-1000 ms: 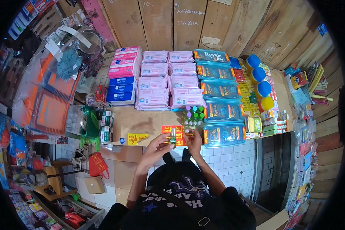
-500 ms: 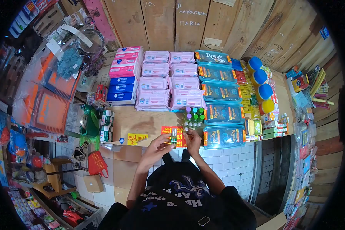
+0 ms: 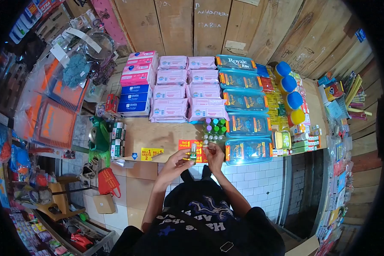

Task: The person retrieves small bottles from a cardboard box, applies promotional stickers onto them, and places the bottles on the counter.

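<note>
Upright between the fingers of my left hand [image 3: 178, 163] is a small bottle [image 3: 193, 153] with a clear top and a green lower part. The bottle is over the table's front edge, before red-and-yellow promotional cards [image 3: 185, 144]. Just to its right, my right hand [image 3: 216, 158] has its thumb and fingers drawn together; what they hold, if anything, is hidden. Right beyond those fingers stands a cluster of small bottles [image 3: 216, 129], with purple and green caps at the back and pale tops in front.
Behind are stacked pink wipe packs [image 3: 171, 92] and blue tissue packs [image 3: 134, 100]. Teal Royale pouches [image 3: 248, 151] flank my right hand, and blue-lidded tubs [image 3: 289, 84] stand farther right. Yellow cards [image 3: 152, 154] and small boxes [image 3: 118, 140] are at left.
The view has shifted slightly. My right hand's fingertips have curled in closer together, while my left hand keeps the small bottle in nearly the same place.
</note>
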Demonstrator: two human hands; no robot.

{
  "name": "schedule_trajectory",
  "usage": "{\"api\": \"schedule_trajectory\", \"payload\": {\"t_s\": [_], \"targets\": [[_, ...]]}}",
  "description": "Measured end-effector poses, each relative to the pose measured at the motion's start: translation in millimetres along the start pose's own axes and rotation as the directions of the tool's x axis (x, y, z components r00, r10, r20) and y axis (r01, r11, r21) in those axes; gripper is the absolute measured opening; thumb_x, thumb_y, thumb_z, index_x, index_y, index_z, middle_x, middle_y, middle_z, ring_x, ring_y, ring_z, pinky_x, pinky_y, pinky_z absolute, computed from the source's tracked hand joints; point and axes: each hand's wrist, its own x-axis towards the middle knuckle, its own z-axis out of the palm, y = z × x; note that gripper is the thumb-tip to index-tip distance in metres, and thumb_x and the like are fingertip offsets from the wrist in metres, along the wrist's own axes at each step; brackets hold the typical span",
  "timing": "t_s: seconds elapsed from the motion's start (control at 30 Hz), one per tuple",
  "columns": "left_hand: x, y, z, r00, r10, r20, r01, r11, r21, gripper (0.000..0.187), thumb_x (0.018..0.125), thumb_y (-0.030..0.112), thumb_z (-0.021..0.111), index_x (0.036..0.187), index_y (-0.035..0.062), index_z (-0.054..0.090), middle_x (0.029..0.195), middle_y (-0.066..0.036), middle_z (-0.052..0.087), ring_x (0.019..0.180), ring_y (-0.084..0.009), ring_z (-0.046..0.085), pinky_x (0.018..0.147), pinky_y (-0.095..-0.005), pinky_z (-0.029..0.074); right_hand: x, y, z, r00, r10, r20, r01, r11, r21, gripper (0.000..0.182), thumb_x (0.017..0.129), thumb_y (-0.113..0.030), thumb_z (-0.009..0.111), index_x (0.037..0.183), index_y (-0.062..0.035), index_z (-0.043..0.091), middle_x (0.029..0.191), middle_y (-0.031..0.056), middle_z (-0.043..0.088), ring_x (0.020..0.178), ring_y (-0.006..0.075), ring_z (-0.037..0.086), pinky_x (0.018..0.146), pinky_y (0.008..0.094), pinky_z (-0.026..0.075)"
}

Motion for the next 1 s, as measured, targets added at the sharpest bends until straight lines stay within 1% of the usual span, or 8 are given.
{"api": "schedule_trajectory", "payload": {"t_s": [0.1, 0.2, 0.33, 0.47, 0.57, 0.67, 0.77, 1.0], "targets": [[7.5, -12.6, -0.8, 0.999, -0.041, 0.014, 0.041, 0.999, 0.020, 0.048, 0.090, 0.010, 0.070, 0.133, 0.0043, 0.051, 0.112, -0.006, 0.060, 0.100, -0.0115, 0.057, 0.089, -0.0263, 0.048, -11.0, -13.3, -10.5, 0.987, 0.149, 0.056, -0.148, 0.988, -0.034, 0.021, 0.087, -0.007, 0.070, 0.104, 0.0041, 0.063, 0.086, 0.0076, 0.069, 0.078, 0.0116, 0.065, 0.070, 0.0257, 0.052], [17.3, -31.6, 1.5, 0.998, -0.063, 0.021, 0.061, 0.996, 0.061, 0.049, 0.089, 0.013, 0.072, 0.133, 0.0045, 0.052, 0.113, -0.007, 0.060, 0.103, -0.0134, 0.058, 0.090, -0.0271, 0.048, -22.5, -11.7, -19.0, 0.933, 0.263, 0.246, -0.292, 0.952, 0.088, 0.017, 0.092, -0.007, 0.064, 0.106, 0.0026, 0.063, 0.090, 0.0050, 0.067, 0.081, 0.0103, 0.063, 0.072, 0.0245, 0.051], [38.0, -74.9, 5.0, 0.996, -0.087, 0.023, 0.085, 0.995, 0.050, 0.052, 0.087, 0.014, 0.074, 0.134, 0.0053, 0.052, 0.113, -0.008, 0.060, 0.101, -0.0143, 0.059, 0.087, -0.0276, 0.048, -33.6, -24.3, -30.3, 0.898, 0.300, 0.321, -0.389, 0.883, 0.262, 0.017, 0.098, -0.010, 0.056, 0.109, 0.0010, 0.062, 0.093, 0.0016, 0.065, 0.082, 0.0064, 0.059, 0.072, 0.0212, 0.048], [54.8, -99.1, 13.2, 0.995, -0.092, 0.037, 0.090, 0.995, 0.049, 0.053, 0.086, 0.013, 0.074, 0.134, 0.0045, 0.053, 0.110, -0.008, 0.061, 0.097, -0.0139, 0.060, 0.082, -0.0268, 0.050, -36.1, -20.7, -40.5, 0.871, 0.333, 0.362, -0.421, 0.885, 0.200, 0.021, 0.099, -0.015, 0.055, 0.113, -0.0010, 0.063, 0.085, -0.0017, 0.061, 0.079, 0.0047, 0.057, 0.068, 0.0199, 0.046], [59.7, -99.7, 21.4, 0.995, -0.100, 0.011, 0.100, 0.994, 0.053, 0.045, 0.085, 0.006, 0.072, 0.127, 0.0013, 0.059, 0.105, -0.006, 0.062, 0.093, -0.0140, 0.060, 0.082, -0.0261, 0.050, -37.3, -17.5, -44.0, 0.897, 0.303, 0.322, -0.372, 0.910, 0.181, 0.024, 0.096, -0.018, 0.060, 0.112, -0.0009, 0.063, 0.088, 0.0002, 0.064, 0.079, 0.0065, 0.060, 0.066, 0.0219, 0.048], [74.2, -136.9, 18.2, 1.000, -0.028, -0.002, 0.028, 0.996, 0.086, 0.043, 0.083, 0.000, 0.071, 0.125, 0.0008, 0.061, 0.100, -0.005, 0.063, 0.091, -0.0135, 0.061, 0.080, -0.0252, 0.051, -38.0, -20.1, -46.2, 0.913, 0.262, 0.313, -0.308, 0.946, 0.106, 0.023, 0.093, -0.017, 0.064, 0.111, -0.0015, 0.063, 0.088, 0.0008, 0.065, 0.080, 0.0068, 0.060, 0.066, 0.0221, 0.049], [78.1, -144.4, 22.9, 0.999, 0.028, -0.027, -0.023, 0.988, 0.156, 0.044, 0.082, -0.005, 0.069, 0.125, -0.0004, 0.061, 0.102, -0.006, 0.064, 0.095, -0.0143, 0.063, 0.083, -0.0255, 0.052, -35.4, -18.7, -45.1, 0.923, 0.237, 0.303, -0.270, 0.960, 0.075, 0.022, 0.092, -0.014, 0.066, 0.110, -0.0017, 0.062, 0.088, 0.0021, 0.065, 0.081, 0.0070, 0.060, 0.066, 0.0224, 0.049], [80.8, -143.0, 30.9, 0.995, -0.031, -0.091, 0.038, 0.997, 0.072, 0.045, 0.083, -0.009, 0.065, 0.127, -0.0008, 0.059, 0.115, -0.009, 0.065, 0.103, -0.0160, 0.063, 0.085, -0.0260, 0.053, -30.7, -3.3, -33.2, 0.975, 0.128, 0.180, -0.130, 0.992, -0.003, 0.026, 0.089, -0.005, 0.066, 0.113, 0.0011, 0.058, 0.085, 0.0074, 0.064, 0.075, 0.0135, 0.063, 0.065, 0.0283, 0.050]]}}
